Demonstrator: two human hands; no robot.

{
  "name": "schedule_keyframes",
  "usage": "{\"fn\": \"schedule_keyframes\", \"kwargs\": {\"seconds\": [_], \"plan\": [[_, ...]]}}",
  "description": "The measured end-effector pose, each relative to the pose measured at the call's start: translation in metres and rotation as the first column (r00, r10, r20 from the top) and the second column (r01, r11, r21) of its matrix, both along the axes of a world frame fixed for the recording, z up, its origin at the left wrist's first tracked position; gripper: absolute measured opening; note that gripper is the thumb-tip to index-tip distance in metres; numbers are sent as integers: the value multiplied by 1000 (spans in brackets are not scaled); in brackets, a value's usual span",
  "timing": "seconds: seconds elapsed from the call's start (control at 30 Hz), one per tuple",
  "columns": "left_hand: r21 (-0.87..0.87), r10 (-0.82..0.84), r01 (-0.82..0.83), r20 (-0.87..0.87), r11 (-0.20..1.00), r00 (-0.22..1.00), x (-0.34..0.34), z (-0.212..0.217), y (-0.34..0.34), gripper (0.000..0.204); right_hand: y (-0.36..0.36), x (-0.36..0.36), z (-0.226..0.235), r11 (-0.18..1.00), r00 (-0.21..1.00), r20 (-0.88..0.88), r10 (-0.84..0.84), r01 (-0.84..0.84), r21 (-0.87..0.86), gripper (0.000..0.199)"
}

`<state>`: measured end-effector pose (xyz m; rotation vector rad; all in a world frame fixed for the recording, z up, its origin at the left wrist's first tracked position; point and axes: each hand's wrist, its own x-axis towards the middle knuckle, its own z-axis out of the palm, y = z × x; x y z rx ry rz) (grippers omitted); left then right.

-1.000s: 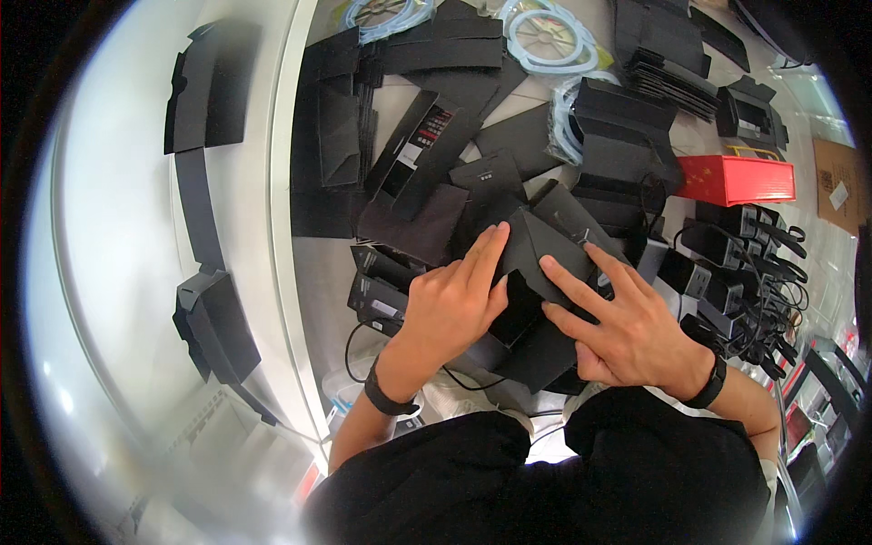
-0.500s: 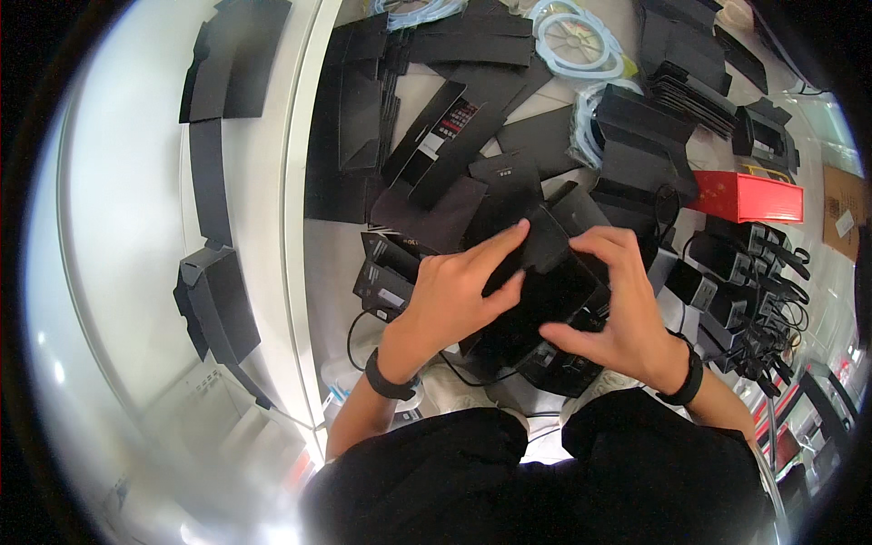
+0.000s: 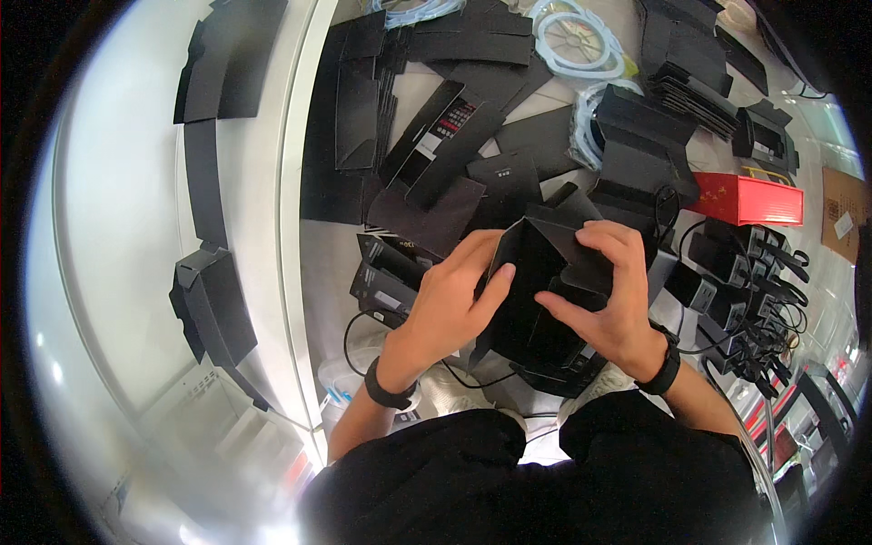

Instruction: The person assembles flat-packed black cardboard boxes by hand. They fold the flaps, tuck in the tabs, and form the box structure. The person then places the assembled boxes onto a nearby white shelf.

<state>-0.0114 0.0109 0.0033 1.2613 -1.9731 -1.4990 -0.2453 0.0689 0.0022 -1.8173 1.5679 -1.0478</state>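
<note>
A black cardboard box (image 3: pixel 534 318) stands between my hands above the floor, its top flaps raised. My left hand (image 3: pixel 454 304) grips its left wall, with the thumb over the near side and the fingers mostly hidden behind the card. On the right, my right hand (image 3: pixel 618 304) curls round a folded flap (image 3: pixel 586 266), thumb toward the opening and fingertips at the far edge. The inside of the box is too dark to make out. Both wrists wear black bands.
Flat black cartons (image 3: pixel 357 118) cover the floor ahead. Pale blue tubing coils (image 3: pixel 581 41) lie beyond. To the right are a red box (image 3: pixel 749 198) and several black devices with cables (image 3: pixel 727 263). A white ledge (image 3: pixel 295 209) runs along the left, beside a folded black carton (image 3: pixel 216 304).
The box's top has opened up, with its flaps now standing. My left hand has drawn back from the top onto the left wall, while my right hand has shifted slightly to the left.
</note>
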Motion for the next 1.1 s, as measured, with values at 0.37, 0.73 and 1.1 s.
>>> {"fn": "schedule_keyframes", "kwargs": {"seconds": [0.37, 0.73, 1.1], "plan": [[-20, -11, 11, 12, 1000, 1000, -2, -2, 5, 41, -2, -5, 28, 993, 976, -204, 75, -54, 104, 62], [10, 9, -9, -46, 1000, 999, -3, -3, 6, 45, 3, -10, 10, 983, 944, -275, 180, -161, 90, 62], [27, 4, -3, -56, 1000, 998, -5, -5, 11, 52, 9, -16, 2, 947, 870, -375, 320, -279, 160, 70]]}}
